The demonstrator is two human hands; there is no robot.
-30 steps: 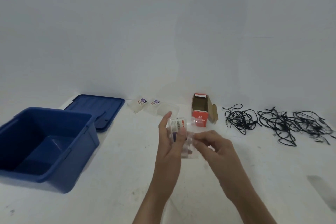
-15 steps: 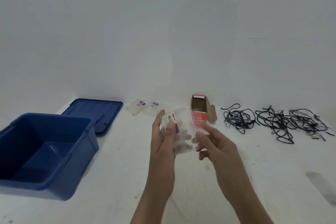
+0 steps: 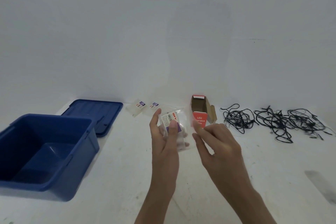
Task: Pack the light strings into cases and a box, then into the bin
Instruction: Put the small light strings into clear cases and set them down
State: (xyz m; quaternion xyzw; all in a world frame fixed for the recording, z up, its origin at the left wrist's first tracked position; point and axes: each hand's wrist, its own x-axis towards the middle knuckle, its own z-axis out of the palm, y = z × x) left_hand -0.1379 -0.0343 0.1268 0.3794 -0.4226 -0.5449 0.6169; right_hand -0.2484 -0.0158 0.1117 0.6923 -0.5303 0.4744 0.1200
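Clear case stays in left hand, right hand released

- The thin clear plastic case at the centre of the frame is glossy and see-through, with a white printed paper label.
- The two small clear plastic cases behind it look equally glossy.
- The deep blue plastic bin at lower left and its flat blue plastic lid are smooth, with a dull sheen.
- The open red-and-brown cardboard box is printed red outside and raw matt brown inside.
- The tangled black light strings at right are thin matt cords.
- The white table is matt and scuffed.
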